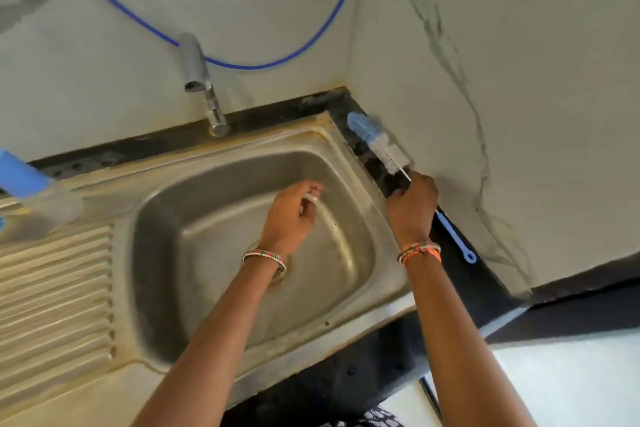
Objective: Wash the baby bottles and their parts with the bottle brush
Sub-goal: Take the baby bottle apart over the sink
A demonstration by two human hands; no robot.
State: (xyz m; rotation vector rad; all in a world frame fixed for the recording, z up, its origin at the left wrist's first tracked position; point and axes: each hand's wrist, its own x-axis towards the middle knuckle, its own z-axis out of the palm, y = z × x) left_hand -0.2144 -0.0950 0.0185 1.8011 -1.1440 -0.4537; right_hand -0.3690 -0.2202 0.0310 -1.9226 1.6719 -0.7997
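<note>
Two bare hands reach forward from the lower edge of the frame over a steel sink [332, 146]. The right hand [412, 206] sits at the right of centre, on the dark surface [457, 274] strip between the sink rim and the marbled wall [519, 62]. Its fingers are curled around the bottle brush [379, 146] where the twisted wire stem meets the handle. The brush lies along that strip: its blue-tipped white bristle head points toward the upper corner, and its thin blue handle [453, 236] runs out below the wrist toward the lower right, ending in a small loop.

The left hand [292, 215] hovers over the middle of the basin, near the centre of the frame. Its fingertips pinch a small clear ring-like part [310, 198]; what kind of bottle part it is cannot be told. Both wrists wear beaded bangles.

At the far left edge, a baby bottle [38, 191] with a blue top lies blurred on the upper end of the ribbed draining board [55, 288], well apart from both hands. A chrome tap [202, 83] stands behind the basin in the upper middle, with no water visible from it. A blue hose [242, 45] loops across the wall behind the tap. The drain [282, 276] shows partly beneath the left wrist.
</note>
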